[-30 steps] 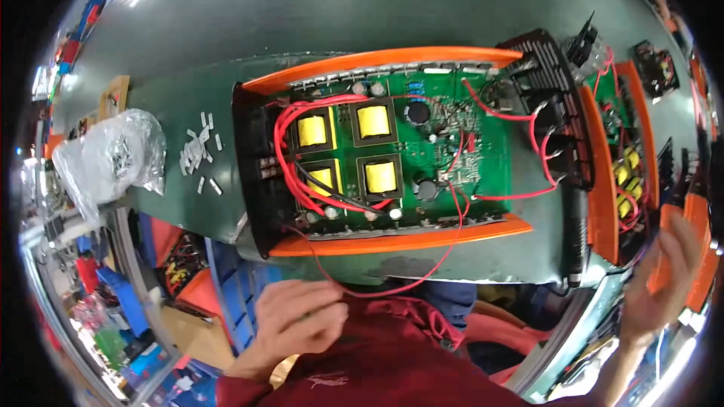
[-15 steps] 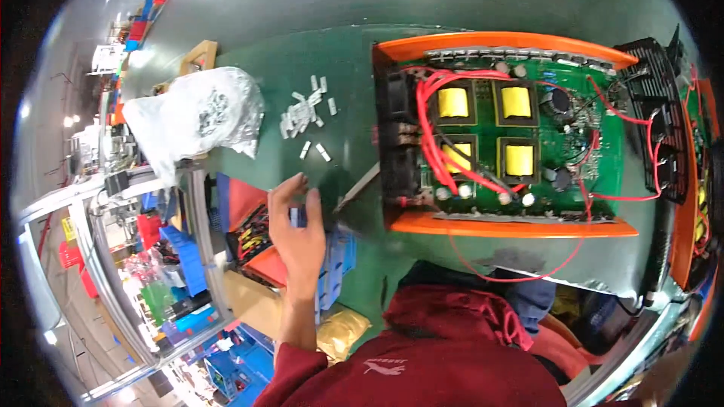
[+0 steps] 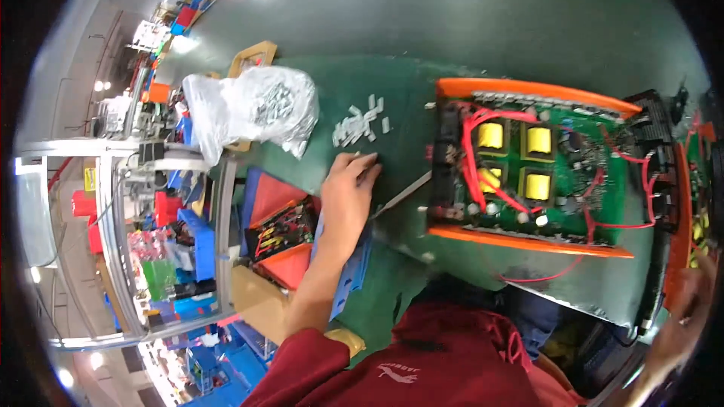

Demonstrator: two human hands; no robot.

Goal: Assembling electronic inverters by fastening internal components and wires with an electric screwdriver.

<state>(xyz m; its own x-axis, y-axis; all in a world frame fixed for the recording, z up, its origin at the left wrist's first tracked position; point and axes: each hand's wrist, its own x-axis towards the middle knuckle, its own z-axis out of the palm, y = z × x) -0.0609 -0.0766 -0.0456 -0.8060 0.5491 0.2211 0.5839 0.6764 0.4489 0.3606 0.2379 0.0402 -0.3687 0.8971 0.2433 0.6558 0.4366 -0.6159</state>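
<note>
My left hand (image 3: 349, 192) rests low over the green table, just on the near side of a scatter of small white oblong pieces (image 3: 354, 126). Its fingers are bent and drawn together; whatever lies under the fingertips is hidden. Left of the pieces sits a clear plastic bag (image 3: 290, 109) holding more small pieces. At the far right edge, my right hand (image 3: 688, 298) shows blurred beside an orange-sided unit (image 3: 675, 237), and its fingers cannot be read. Between the hands lies an open orange-sided chassis with a green circuit board (image 3: 554, 215), yellow-wrapped transformers (image 3: 538, 187) and red wires (image 3: 469, 158).
A thin flat strip (image 3: 407, 191) lies between my left hand and the chassis. Black vented panels (image 3: 654, 117) stand at its right end. Left of my forearm are a red bin (image 3: 283, 196) of wired parts, a cardboard box (image 3: 256, 294) and a metal frame (image 3: 222, 234).
My left hand has moved away from me, down toward the white pieces, and its fingers have drawn together. My right hand has come into view at the right edge. The whole view has shifted.
</note>
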